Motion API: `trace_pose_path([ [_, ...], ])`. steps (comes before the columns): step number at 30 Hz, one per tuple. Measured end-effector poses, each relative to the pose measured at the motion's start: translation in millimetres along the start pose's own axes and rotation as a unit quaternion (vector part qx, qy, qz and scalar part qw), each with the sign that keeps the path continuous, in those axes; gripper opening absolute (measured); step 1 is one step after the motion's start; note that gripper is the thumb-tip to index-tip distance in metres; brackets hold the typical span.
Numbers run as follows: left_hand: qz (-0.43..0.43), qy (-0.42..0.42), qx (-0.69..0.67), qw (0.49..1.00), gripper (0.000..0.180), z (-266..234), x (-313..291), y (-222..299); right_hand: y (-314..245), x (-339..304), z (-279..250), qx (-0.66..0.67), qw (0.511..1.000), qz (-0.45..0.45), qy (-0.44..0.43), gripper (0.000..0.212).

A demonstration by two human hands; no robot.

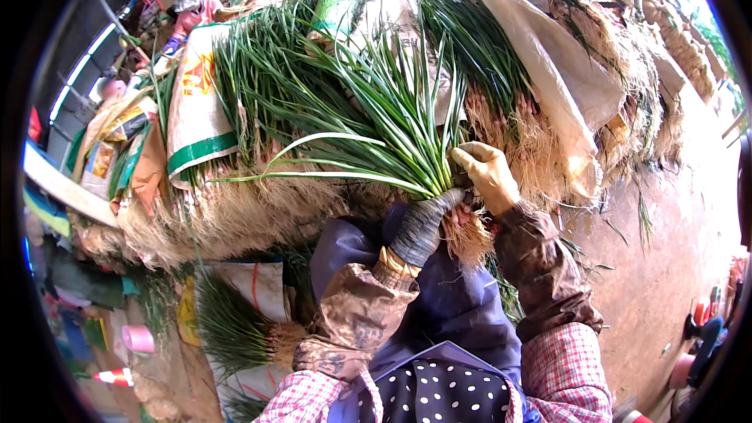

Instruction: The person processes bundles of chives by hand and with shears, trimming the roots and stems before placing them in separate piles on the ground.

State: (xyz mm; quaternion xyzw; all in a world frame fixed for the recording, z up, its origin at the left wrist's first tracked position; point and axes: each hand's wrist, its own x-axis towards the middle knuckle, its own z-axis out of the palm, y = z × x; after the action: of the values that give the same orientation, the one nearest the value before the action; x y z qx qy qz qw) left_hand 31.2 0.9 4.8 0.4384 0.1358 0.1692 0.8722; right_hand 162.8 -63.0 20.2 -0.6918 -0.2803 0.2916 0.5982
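Note:
A bunch of spring onions [407,137] is in my left hand [427,223], which wears a dark grey glove and wraps round the stalks just above the bulbs. Long green leaves fan out up and to the left. Pinkish bulbs and a tuft of pale roots [468,236] hang below the grip on the right. My right hand [489,176], in a cream glove, is beside the bunch with thumb and finger pinched at the right edge of the stalks. Whatever lies between those fingertips is too small to make out.
A long heap of spring onions [266,82] lies in front, roots toward me, partly under white sacks [202,94]. A smaller pile [227,321] rests at lower left near a pink cup [138,338]. Brown floor [658,266] stretches right. Another person [192,12] is at far left.

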Motion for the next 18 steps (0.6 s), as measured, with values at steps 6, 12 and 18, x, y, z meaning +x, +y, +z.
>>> trace_pose_path([
  [6,0.005,0.051,-0.035,0.998,0.015,-7,-2,-4,21,-19,2,-0.124,0.984,-0.106,0.070,0.015],
  [12,0.043,-0.061,-0.130,0.989,0.024,-3,-4,1,44,-24,-32,-0.344,0.938,-0.011,0.040,0.015],
  [18,-0.054,-0.085,-0.144,0.984,0.039,-8,-4,4,-14,37,-24,-0.446,0.871,-0.100,0.181,0.026],
])
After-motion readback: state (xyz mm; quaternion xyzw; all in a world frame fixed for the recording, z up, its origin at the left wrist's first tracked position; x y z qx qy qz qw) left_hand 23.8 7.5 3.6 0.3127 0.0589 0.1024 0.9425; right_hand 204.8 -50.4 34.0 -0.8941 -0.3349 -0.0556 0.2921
